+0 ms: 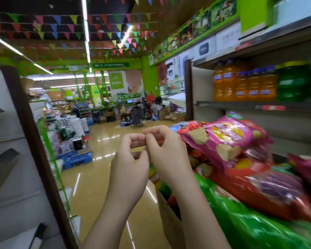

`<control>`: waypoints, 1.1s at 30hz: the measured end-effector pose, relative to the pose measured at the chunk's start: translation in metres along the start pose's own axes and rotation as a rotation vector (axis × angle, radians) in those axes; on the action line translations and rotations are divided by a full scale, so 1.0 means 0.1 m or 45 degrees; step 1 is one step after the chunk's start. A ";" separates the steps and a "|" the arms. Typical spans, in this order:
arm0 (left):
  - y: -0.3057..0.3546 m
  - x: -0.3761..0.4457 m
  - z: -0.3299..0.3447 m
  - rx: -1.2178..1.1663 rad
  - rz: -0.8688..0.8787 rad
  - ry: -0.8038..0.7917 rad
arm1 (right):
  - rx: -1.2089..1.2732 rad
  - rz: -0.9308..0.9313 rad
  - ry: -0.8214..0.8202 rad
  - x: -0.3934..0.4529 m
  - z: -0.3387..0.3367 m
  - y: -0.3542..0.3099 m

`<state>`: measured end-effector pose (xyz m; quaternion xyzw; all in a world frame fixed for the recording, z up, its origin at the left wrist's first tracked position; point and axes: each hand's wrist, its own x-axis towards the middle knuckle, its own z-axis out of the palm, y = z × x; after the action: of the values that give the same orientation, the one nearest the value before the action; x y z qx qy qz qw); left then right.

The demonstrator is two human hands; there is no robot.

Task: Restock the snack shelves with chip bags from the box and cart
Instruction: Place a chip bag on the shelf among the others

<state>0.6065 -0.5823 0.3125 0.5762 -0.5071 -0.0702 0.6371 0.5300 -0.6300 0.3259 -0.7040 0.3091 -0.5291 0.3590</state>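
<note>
Currently your left hand [131, 159] and right hand [166, 151] meet mid-aisle, fingers curled together on nothing visible, clear of the chip bags [228, 141], probably between picks.

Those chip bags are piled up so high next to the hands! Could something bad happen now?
Maybe. The pink chip bag lies on top of a heap of red and green bags, and it could slide off if bumped. Both hands, left hand and right hand, meet in front with fingers curled, holding no bag, so neither is ready to catch one. The picture is blurred, so the head is likely moving and might miss a slip.
</note>
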 end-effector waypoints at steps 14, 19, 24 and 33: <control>0.54 -0.33 0.84 0.423 -0.083 -0.379 | -0.329 0.282 0.268 -0.55 -1.52 -0.03; 0.51 -0.20 1.21 0.277 -0.436 -0.357 | -0.301 0.484 0.186 -0.46 -1.70 0.16; 0.52 -0.20 1.44 0.158 -0.504 -0.255 | 0.398 0.829 0.121 -0.29 -1.81 0.32; 0.68 -0.66 1.24 -0.611 -0.358 -0.040 | 0.750 0.685 0.051 -0.21 -1.93 0.28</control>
<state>0.4512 -0.5975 0.3082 0.4724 -0.4008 -0.2852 0.7313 0.3364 -0.6629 0.3263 -0.4545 0.3244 -0.4956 0.6653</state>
